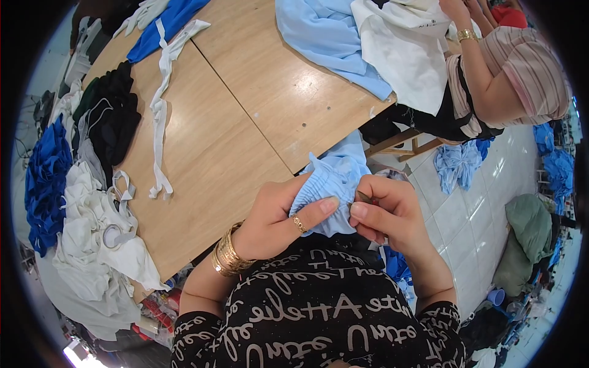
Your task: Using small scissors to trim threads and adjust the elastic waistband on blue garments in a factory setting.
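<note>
Left hand (276, 218) gripped the light-blue gathered garment (331, 181); my right hand (386, 211) pinched a small snipping tool (367, 197) at its seam, trimming seemingly unfinished.

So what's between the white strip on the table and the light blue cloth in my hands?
In the head view, only bare wooden table lies between the white strip and the light blue cloth.

Head view, steeply down, close.

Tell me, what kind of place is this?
Most likely a garment workshop. Piles of white, blue and black cloth lie along a wooden table, the left hand and right hand work a gathered light-blue piece, and more bundles lie on the tiled floor.
</note>
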The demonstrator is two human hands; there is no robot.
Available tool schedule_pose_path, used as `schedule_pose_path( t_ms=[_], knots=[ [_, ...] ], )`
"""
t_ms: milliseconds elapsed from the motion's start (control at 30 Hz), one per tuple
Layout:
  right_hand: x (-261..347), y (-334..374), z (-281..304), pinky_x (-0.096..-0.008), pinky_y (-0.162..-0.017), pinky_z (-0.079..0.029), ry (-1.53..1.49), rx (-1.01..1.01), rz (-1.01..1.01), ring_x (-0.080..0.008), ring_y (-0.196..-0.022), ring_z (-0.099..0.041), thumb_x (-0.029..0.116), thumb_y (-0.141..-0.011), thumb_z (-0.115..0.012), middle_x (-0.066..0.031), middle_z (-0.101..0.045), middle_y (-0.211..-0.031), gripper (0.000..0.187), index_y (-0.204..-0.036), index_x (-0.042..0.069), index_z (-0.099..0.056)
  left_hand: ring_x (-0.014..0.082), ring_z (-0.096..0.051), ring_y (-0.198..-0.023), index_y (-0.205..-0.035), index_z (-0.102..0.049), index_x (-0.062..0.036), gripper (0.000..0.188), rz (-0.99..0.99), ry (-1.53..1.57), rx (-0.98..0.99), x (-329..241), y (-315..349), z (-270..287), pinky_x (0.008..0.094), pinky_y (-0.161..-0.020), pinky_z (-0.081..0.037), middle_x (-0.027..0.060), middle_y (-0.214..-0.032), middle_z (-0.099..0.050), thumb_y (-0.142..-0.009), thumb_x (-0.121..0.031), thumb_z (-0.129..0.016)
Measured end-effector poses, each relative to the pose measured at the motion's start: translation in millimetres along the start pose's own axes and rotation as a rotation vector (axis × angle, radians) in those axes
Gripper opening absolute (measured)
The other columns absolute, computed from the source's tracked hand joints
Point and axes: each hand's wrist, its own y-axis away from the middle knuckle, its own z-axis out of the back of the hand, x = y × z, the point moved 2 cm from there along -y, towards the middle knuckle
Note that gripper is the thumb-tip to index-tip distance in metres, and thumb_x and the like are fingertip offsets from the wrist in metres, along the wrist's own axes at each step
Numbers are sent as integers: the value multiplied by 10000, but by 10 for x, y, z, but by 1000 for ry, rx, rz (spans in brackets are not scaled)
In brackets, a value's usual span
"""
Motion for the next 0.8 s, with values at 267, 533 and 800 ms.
schedule_pose_path(
  t_ms=[267,533,800],
  knots=[
    [-118,-48,-31,-181,-337,-236,-55,-50,-26,-51,-376,-371,149,-850,-543,-26,-454,-517,225,-701,-15,-506,95,-552,-611,-957,-576,-21,212,1,-111,0,-13,-1,66,231,-576,-433,61,-688,-593,-856,-206,-565],
    [-56,-54,121,-181,-339,-236,-359,-126,118,-53,-356,-328,135,-822,-556,-24,-420,-499,179,-713,8,-491,95,-567,-646,-991,-580,-30,255,10,-126,36,66,-11,83,233,-617,-445,68,-725,-611,-865,-250,-549],
    [7,-67,-46,-219,-395,-306,809,-214,693,-108,-410,-422,30,-663,-698,-11,-452,-530,312,-959,48,-599,88,-533,-614,-978,-579,-28,222,13,-104,34,102,-17,80,235,-588,-428,56,-696,-597,-858,-214,-553]
  ],
)
